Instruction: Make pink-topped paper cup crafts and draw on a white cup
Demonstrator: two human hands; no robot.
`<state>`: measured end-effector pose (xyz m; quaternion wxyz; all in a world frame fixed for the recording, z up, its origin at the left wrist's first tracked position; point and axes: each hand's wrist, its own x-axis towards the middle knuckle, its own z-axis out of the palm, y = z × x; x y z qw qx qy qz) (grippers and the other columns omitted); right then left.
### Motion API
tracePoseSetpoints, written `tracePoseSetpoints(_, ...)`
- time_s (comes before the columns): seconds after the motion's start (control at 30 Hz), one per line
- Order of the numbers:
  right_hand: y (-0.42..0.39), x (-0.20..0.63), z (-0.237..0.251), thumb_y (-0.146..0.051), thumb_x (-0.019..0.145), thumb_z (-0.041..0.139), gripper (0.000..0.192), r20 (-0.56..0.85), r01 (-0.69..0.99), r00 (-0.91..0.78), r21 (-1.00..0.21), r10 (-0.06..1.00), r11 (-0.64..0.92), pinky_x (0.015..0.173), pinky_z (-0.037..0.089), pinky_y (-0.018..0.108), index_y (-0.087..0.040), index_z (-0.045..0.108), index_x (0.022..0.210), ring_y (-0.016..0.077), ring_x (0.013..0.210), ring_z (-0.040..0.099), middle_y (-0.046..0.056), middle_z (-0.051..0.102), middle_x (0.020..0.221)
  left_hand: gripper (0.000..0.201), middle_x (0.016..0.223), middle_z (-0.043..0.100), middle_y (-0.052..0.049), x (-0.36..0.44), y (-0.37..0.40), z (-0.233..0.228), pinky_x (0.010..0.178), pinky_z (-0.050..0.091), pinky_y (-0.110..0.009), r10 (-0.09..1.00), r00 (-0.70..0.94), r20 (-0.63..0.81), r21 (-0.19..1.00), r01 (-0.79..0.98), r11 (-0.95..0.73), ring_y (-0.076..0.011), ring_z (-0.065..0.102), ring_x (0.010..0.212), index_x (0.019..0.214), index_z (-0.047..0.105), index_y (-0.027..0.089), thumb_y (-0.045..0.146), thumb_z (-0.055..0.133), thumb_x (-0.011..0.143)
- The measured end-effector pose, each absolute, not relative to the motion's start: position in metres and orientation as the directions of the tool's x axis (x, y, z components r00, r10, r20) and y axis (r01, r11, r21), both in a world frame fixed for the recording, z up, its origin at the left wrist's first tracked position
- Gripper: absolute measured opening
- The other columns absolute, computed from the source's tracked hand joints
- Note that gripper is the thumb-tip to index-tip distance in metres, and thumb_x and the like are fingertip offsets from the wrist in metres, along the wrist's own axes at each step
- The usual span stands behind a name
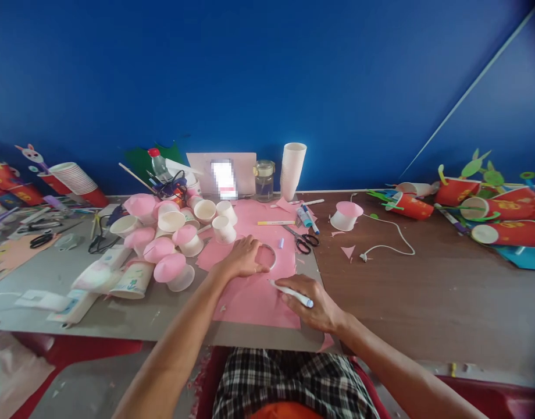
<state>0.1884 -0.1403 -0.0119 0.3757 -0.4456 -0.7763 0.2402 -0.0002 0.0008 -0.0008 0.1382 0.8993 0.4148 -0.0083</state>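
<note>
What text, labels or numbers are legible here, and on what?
None reads clearly.
Red cups: yellow print, too blurred to read.
Fallen white cups: faint coloured print, too small to read.
Upright card at the wall: middle blurred out, unreadable.
Marker in the right hand: no legible marking.

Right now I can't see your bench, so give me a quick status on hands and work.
Left hand pressing ring onto pink paper. Right hand holding white marker near ring. Scissors lie beyond, apart.
</note>
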Motion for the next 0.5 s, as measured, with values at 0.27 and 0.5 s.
tracePoseSetpoints(0.27,-0.129,0.159,-0.022,-0.020,0.088,0.049,0.025,0.441,0.648,-0.454,-0.433,0.775,0.626,0.072,0.049,0.035,-0.017,0.063,0.109,0.0221,0.081,0.064,0.010,0.073,0.092,0.068,0.125,0.049,-0.016,0.009,0.001,0.008,0.100,0.039,-0.041,0.737,0.629,-0.248,0.209,0.777,-0.593,-0.0320,0.047,0.121,0.118,0.046,0.014,0.058,0.065,0.070)
tracePoseSetpoints(0.5,-0.119,0.149,-0.023,-0.019,0.088,0.046,0.026,0.432,0.676,-0.454,-0.402,0.779,0.617,0.073,0.049,0.034,-0.017,0.065,0.105,0.0219,0.082,0.064,0.010,0.072,0.091,0.073,0.126,0.049,-0.020,0.015,0.003,0.010,0.098,0.040,-0.045,0.734,0.624,-0.267,0.134,0.779,-0.613,-0.0361,0.049,0.120,0.117,0.046,0.012,0.061,0.064,0.067)
